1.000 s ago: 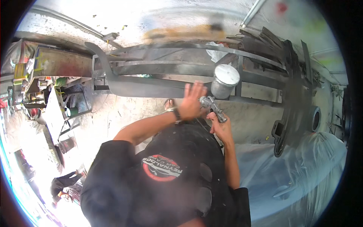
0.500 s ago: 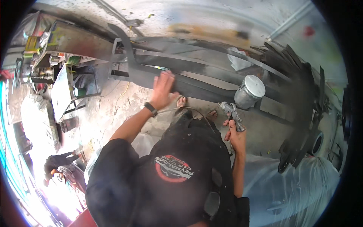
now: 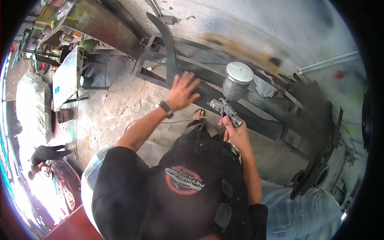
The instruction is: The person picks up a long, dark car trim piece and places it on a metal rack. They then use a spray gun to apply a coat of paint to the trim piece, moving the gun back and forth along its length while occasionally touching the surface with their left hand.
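Since the earlier frame the spray gun (image 3: 227,110) has shifted left and sits closer to the left hand (image 3: 183,92); the whole view has turned too, so the long dark panel (image 3: 171,50) slopes more steeply down to the right. We have the gun in the right hand (image 3: 237,135): fingers curled round the grip, firmly closed, though we can't make out whether the trigger is pulled. The left hand has hold of nothing we can see, back up, fingers spread wide; it overlaps the panel close to the hooked end, but touching or just above, we can't tell. Key relation: the gun's body lies slantwise, nozzle end up-left, grip end down-right into the right palm, so we read the nozzle as facing the left hand's side. The panel lies just past the gun, on the far side of both hands. Its long axis runs from the hooked left end down to the right, roughly along the gun's slant rather than across it. We put the left hand nearer the hook, the right hand nearer the middle stretch. The lidded metal cup (image 3: 235,89) stands on the gun's far side and hides part of the panel from us. A plastic-covered shape (image 3: 300,210) sits low on the right, apart from the gun.
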Motion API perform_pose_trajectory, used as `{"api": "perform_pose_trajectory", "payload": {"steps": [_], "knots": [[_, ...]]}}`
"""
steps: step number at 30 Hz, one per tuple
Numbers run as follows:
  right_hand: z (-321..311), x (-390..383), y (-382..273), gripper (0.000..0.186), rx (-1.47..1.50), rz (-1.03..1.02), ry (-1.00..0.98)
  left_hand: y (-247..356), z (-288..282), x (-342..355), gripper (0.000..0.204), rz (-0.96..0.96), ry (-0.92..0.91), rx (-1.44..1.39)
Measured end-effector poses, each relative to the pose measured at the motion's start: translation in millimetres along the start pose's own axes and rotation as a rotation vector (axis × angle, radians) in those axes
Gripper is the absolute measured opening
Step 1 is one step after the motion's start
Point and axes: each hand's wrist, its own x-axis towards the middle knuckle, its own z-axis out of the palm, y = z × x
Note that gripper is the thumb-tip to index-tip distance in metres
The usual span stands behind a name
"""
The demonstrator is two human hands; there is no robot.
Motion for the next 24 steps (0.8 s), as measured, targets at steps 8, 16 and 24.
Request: {"api": "perform_pose_trajectory", "payload": {"steps": [8, 16, 24], "knots": [[24, 8, -9, 0.046, 0.056, 0.038, 0.021, 16, 11, -14, 0.08, -0.077, 0.031, -0.046], [38, 27, -17, 0.048, 0.084, -0.026, -0.073, -3, -11, -23, 0.078, -0.104, -0.003, -0.005], [76, 58, -42, 0.05, 0.122, -0.038, -0.08, -87, -36, 12, 0.075, -0.012, -0.094, 0.075]]}}
